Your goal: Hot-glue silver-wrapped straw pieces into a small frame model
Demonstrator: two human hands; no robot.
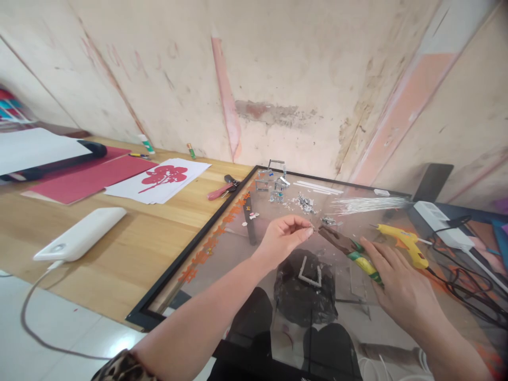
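Observation:
My left hand point(286, 235) is closed in a pinch over the glass tabletop point(257, 264); the small piece between thumb and fingertip is too tiny to name. In my right hand point(400, 275) is a pair of pliers point(337, 239) with green and yellow handles. Their brown jaws point left, close to the left fingertips; whether they touch cannot be made out. Below the hands, a small grey angled frame point(310, 278) lies over a black plastic-looking patch point(293, 291). Beyond them lie a heap of silvery bits point(305, 202) and a bundle of thin wires point(365, 205).
A yellow glue gun point(405, 243) and a white power strip point(440, 225) with tangled cords lie at right. Small wire frames point(273, 182) stand at the back. On the wooden table point(174, 227) at left are a white power bank point(81, 233), printed papers point(159, 182) and pink-handled scissors point(222, 190).

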